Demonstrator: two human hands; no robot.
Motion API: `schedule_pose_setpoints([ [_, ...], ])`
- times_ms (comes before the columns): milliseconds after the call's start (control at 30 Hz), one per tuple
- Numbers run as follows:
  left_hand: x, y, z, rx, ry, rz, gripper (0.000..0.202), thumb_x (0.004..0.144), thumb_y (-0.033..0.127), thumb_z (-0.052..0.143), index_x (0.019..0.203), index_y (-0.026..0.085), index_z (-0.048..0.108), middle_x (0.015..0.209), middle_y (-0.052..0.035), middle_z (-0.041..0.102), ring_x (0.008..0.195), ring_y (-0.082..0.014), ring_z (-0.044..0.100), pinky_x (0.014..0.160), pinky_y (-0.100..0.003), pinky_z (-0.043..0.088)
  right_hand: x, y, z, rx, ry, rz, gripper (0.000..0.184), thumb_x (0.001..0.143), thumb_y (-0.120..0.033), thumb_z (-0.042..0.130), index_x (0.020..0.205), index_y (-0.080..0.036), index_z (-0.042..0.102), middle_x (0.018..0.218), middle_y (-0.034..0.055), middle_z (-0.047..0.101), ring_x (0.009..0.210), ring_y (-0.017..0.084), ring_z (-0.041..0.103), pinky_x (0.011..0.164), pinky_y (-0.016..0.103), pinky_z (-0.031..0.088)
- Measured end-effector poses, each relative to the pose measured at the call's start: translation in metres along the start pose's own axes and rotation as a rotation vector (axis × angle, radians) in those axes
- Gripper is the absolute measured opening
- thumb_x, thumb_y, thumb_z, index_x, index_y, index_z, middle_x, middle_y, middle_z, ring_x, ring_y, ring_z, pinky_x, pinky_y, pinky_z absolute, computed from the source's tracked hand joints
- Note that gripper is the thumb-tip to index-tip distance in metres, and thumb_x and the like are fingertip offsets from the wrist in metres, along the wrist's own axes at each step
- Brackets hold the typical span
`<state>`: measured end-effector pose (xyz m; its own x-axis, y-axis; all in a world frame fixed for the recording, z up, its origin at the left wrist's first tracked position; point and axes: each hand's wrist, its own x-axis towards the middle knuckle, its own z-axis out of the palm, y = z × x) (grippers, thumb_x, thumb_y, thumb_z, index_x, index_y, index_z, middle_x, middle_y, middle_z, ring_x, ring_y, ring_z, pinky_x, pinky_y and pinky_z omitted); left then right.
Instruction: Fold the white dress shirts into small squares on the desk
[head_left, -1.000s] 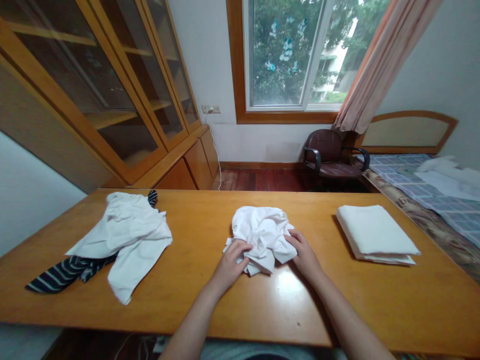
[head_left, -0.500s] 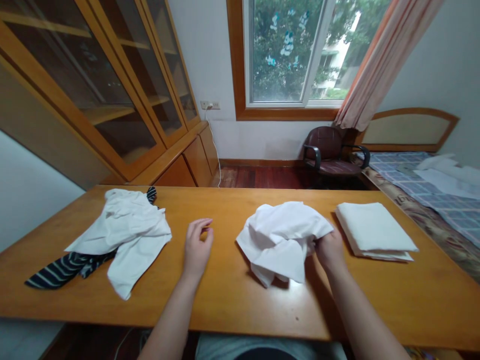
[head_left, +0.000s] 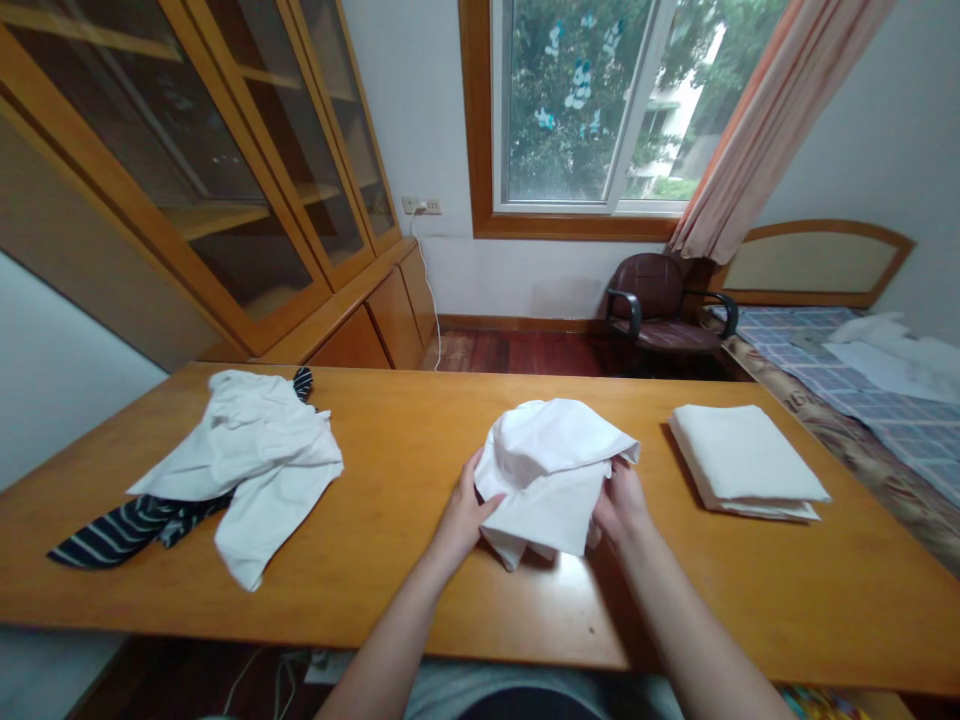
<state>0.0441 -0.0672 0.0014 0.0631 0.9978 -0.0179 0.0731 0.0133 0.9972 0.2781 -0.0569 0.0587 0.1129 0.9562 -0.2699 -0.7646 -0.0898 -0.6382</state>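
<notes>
A crumpled white cloth (head_left: 551, 470) lies at the middle of the wooden table (head_left: 420, 440). My left hand (head_left: 463, 515) grips its left edge with the thumb over the fabric. On the cloth's right edge my right hand (head_left: 621, 505) is closed, its fingers partly hidden by the folds. Both forearms reach in from the near table edge.
A pile of white garments (head_left: 255, 455) over a dark striped piece (head_left: 112, 535) lies at the table's left. A neatly folded white stack (head_left: 742, 462) sits at the right. Beyond the table are a glass-fronted cabinet (head_left: 225, 180), an armchair (head_left: 664, 310) and a bed (head_left: 862, 370).
One second ago both hands held the bunched cloth. Then the left hand let go and rested on the table while the right lifted the cloth rightward. Now the left hand has returned to it.
</notes>
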Motion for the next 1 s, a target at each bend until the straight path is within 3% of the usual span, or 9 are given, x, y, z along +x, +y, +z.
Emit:
schedule_pose_setpoints([
  [100,0.008,0.013,-0.010,-0.288,0.089,-0.126,0.076,0.068,0.034,0.082,0.134,0.019,0.047,0.116,-0.0130,0.070,0.098,-0.0238,0.069,0.085,-0.036,0.054,0.004,-0.006,-0.004,-0.022,0.007,-0.038,0.027,0.078,-0.040,0.072,0.101,-0.025,0.072,0.097,0.0020,0.078,0.108,0.026,0.069,0.098,0.041,0.055],
  [233,0.020,0.040,-0.040,-0.535,0.260,-0.100,0.065,0.067,0.030,0.085,0.123,0.019,0.054,0.091,-0.0027,0.072,0.077,-0.0137,0.069,0.068,-0.021,0.052,0.003,-0.022,-0.011,-0.107,0.084,-0.100,0.021,0.076,-0.034,0.073,0.094,-0.023,0.073,0.090,0.0013,0.078,0.096,0.022,0.071,0.089,0.033,0.057],
  [367,0.039,0.068,-0.070,-0.672,0.358,-0.035,0.048,0.066,0.019,0.083,0.109,0.018,0.062,0.070,0.0055,0.061,0.048,-0.0023,0.051,0.039,-0.009,0.030,-0.006,-0.039,-0.008,-0.275,0.050,-0.213,0.022,0.071,-0.026,0.074,0.093,-0.022,0.073,0.088,0.0014,0.077,0.084,0.020,0.069,0.074,0.029,0.056],
  [467,0.051,0.087,-0.077,-0.796,0.363,-0.031,0.030,0.072,0.011,0.075,0.099,0.016,0.064,0.069,0.0059,0.059,0.044,0.0011,0.044,0.038,-0.007,0.029,-0.011,-0.051,-0.001,-0.382,-0.043,-0.254,0.013,0.070,-0.022,0.072,0.083,-0.021,0.071,0.070,-0.0019,0.071,0.058,0.012,0.060,0.052,0.022,0.047],
  [533,0.054,0.095,-0.073,-0.830,0.358,-0.006,0.026,0.077,0.007,0.069,0.101,0.018,0.064,0.078,0.0025,0.064,0.054,-0.0003,0.056,0.048,-0.006,0.041,-0.012,-0.058,0.002,-0.410,-0.051,-0.249,0.007,0.070,-0.023,0.072,0.072,-0.020,0.067,0.053,-0.0060,0.058,0.042,0.007,0.044,0.038,0.017,0.034],
  [633,0.051,0.097,-0.060,-0.747,0.295,0.057,0.032,0.084,0.013,0.063,0.114,0.022,0.061,0.113,-0.0057,0.069,0.092,-0.0098,0.070,0.077,-0.018,0.056,-0.007,-0.064,0.001,-0.370,0.001,-0.251,0.017,0.070,-0.026,0.076,0.066,-0.018,0.061,0.048,-0.0081,0.049,0.038,0.003,0.036,0.034,0.015,0.028],
  [733,0.041,0.084,-0.046,-0.542,0.204,0.079,0.034,0.088,0.029,0.062,0.121,0.024,0.055,0.135,-0.0099,0.060,0.114,-0.0191,0.066,0.097,-0.035,0.053,0.001,-0.065,-0.006,-0.293,0.093,-0.231,0.021,0.066,-0.027,0.080,0.077,-0.019,0.063,0.059,-0.0055,0.060,0.044,0.005,0.051,0.038,0.014,0.039],
  [867,0.023,0.058,-0.028,-0.198,0.070,-0.029,0.035,0.084,0.043,0.067,0.110,0.020,0.061,0.123,-0.0105,0.065,0.112,-0.0226,0.064,0.098,-0.038,0.051,0.005,-0.060,-0.017,-0.258,0.168,-0.151,0.033,0.067,-0.033,0.081,0.093,-0.023,0.065,0.078,-0.0012,0.072,0.061,0.012,0.068,0.051,0.019,0.055],
  [1000,0.001,0.041,-0.005,0.182,-0.222,0.010,0.046,0.077,0.044,0.072,0.115,0.019,0.064,0.121,-0.0127,0.064,0.110,-0.0250,0.062,0.093,-0.037,0.052,0.006,-0.049,-0.028,-0.370,0.175,-0.123,0.038,0.064,-0.033,0.085,0.096,-0.023,0.066,0.068,-0.0048,0.069,0.053,0.010,0.064,0.045,0.015,0.051],
])
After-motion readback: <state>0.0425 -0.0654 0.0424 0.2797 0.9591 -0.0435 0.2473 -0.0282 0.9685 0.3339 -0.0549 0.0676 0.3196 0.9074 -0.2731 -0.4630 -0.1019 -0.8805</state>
